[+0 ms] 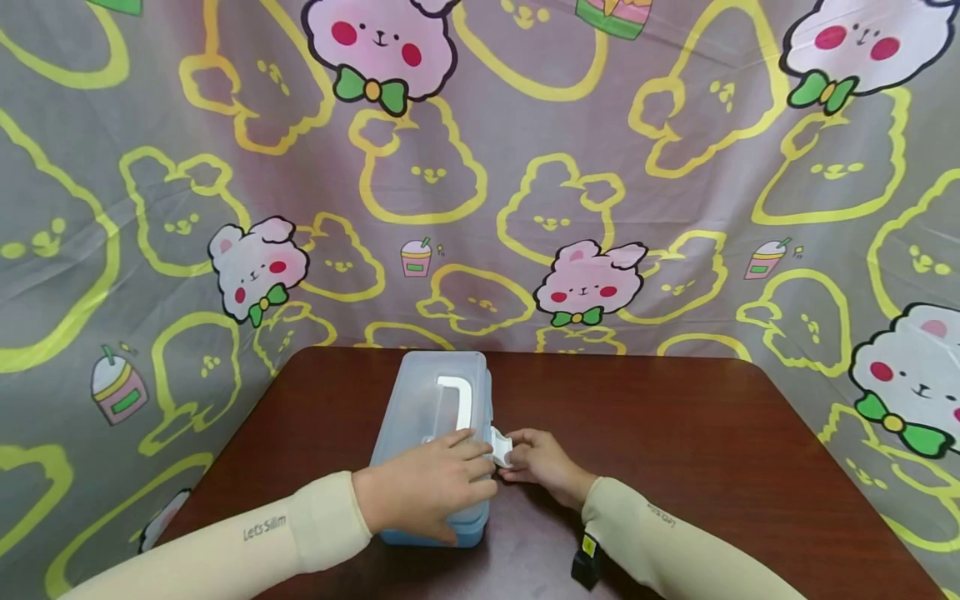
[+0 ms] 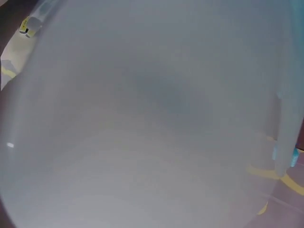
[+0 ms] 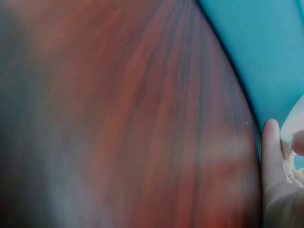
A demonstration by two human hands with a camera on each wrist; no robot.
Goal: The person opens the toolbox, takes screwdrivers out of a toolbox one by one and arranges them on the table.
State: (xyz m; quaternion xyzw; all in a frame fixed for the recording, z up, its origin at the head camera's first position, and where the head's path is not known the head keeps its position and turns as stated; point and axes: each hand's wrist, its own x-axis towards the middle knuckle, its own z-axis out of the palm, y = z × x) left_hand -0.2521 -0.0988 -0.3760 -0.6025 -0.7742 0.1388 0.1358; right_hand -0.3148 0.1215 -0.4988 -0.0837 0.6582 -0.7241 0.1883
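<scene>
A storage box (image 1: 429, 379) with a translucent lid and a light blue base lies lengthwise on the table. A white handle (image 1: 465, 400) is set in its lid. My left hand (image 1: 431, 483) rests across the lid, palm down, its fingers reaching the right edge. On that right side, my right hand (image 1: 546, 462) pinches a white latch (image 1: 501, 447), which sticks out from the box. The left wrist view is filled by the cloudy lid (image 2: 152, 114). In the right wrist view, fingers (image 3: 271, 152) touch the white latch (image 3: 297, 116) against the blue wall (image 3: 256, 52).
The dark red-brown table (image 1: 675, 450) extends to both sides of the box. A grey curtain (image 1: 495, 133) with cartoon prints hangs behind and around it. A small black device (image 1: 585, 567) with a yellow label hangs at my right wrist.
</scene>
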